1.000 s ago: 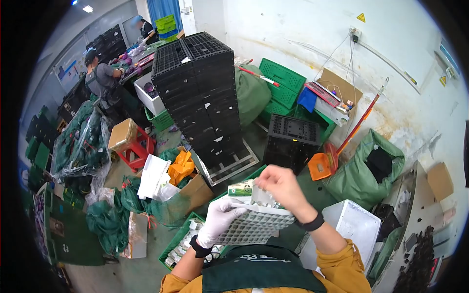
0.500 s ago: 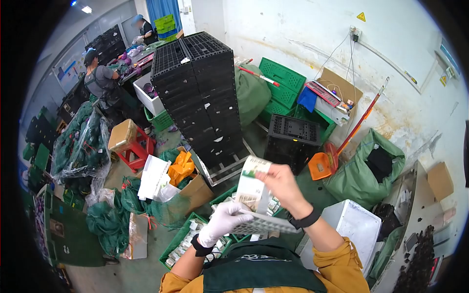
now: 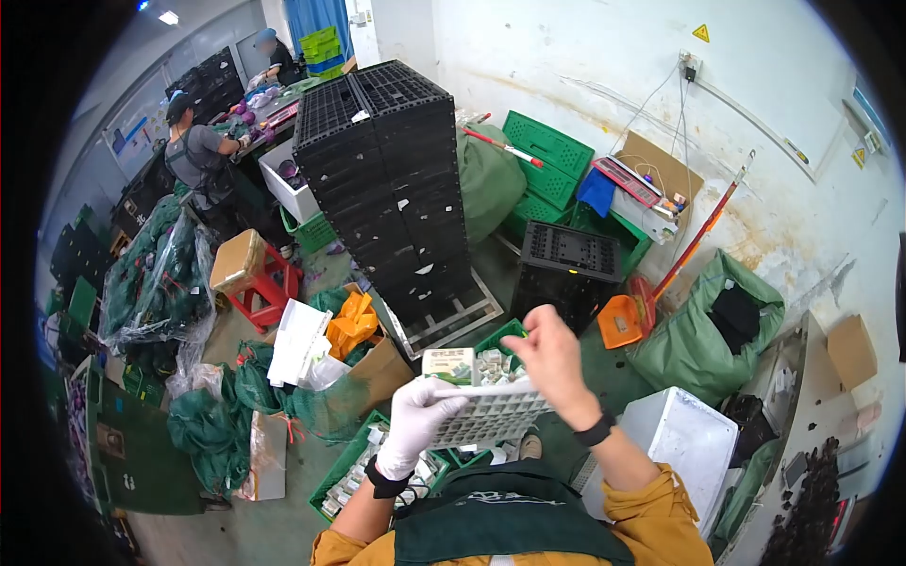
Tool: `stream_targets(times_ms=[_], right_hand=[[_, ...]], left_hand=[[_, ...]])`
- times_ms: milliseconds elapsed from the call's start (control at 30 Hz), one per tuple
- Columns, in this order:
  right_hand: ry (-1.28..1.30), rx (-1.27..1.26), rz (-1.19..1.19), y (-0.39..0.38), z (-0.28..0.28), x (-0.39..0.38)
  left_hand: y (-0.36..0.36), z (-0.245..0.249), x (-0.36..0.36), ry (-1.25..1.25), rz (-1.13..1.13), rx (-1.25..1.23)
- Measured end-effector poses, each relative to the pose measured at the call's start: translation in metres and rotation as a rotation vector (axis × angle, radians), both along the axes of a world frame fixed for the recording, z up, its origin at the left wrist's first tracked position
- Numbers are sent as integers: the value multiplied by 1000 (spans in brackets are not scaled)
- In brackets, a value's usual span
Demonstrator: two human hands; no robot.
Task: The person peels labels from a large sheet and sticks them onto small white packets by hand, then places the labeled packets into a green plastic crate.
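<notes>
The grey tray (image 3: 491,421), lower centre of the frame, is clasped by the left hand's (image 3: 420,421) fingers. A printed card (image 3: 449,365) sits at its far edge; the right hand (image 3: 555,370) no longer raises one, so that lift seems over. Whether its fingers hold anything, I cannot tell.

Tray (image 3: 491,424): pale plastic by its look, matt, gridded underside. Carton (image 3: 449,366): printed card, smooth. Glove (image 3: 413,420): thin, rubber-like, matt. Apron (image 3: 500,528): dark cloth, matt. Sleeve (image 3: 661,505): yellow cloth, soft, creased. Tall stack (image 3: 387,198): black plastic, lattice top, low sheen. Stand (image 3: 458,334): bare metal, dull shine. Stool (image 3: 272,285): red plastic frame, smooth; seat covering uncertain. Sack (image 3: 684,330): green, woven-looking synthetic, creased. White box (image 3: 689,434): foam-like, scuffed. Netting (image 3: 330,412): green mesh, rough. Dustpan (image 3: 618,324): orange plastic, smooth. Wall (image 3: 576,52): painted, stained, flaking low down.
</notes>
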State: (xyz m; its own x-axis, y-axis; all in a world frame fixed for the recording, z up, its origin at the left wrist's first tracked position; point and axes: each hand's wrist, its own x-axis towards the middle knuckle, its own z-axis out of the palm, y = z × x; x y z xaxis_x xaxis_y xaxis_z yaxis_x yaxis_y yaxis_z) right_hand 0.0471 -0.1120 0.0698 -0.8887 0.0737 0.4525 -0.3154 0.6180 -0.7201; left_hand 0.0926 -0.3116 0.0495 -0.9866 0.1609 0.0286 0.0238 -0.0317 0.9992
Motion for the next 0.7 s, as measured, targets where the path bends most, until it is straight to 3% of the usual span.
stream_targets(times_ms=[67,167,267,333,367,500,700], right_hand=[[-105,-120,12,26,7,0],[-54,-65,122,56,23,13],[-174,-53,323,57,22,28],[-96,-40,345,48,17,35],[-155,-153,338,48,11,37],[-264,-440,359,52,7,41],[-325,-365,308,63,1,39]], left_hand=[[-8,5,-4,-35,101,66],[-24,1,-12,-80,189,173],[-26,2,-18,-90,188,283],[-9,22,-19,-60,235,355],[-4,28,-18,-25,278,423],[-19,6,-23,0,155,356],[-24,2,-22,-31,178,167]])
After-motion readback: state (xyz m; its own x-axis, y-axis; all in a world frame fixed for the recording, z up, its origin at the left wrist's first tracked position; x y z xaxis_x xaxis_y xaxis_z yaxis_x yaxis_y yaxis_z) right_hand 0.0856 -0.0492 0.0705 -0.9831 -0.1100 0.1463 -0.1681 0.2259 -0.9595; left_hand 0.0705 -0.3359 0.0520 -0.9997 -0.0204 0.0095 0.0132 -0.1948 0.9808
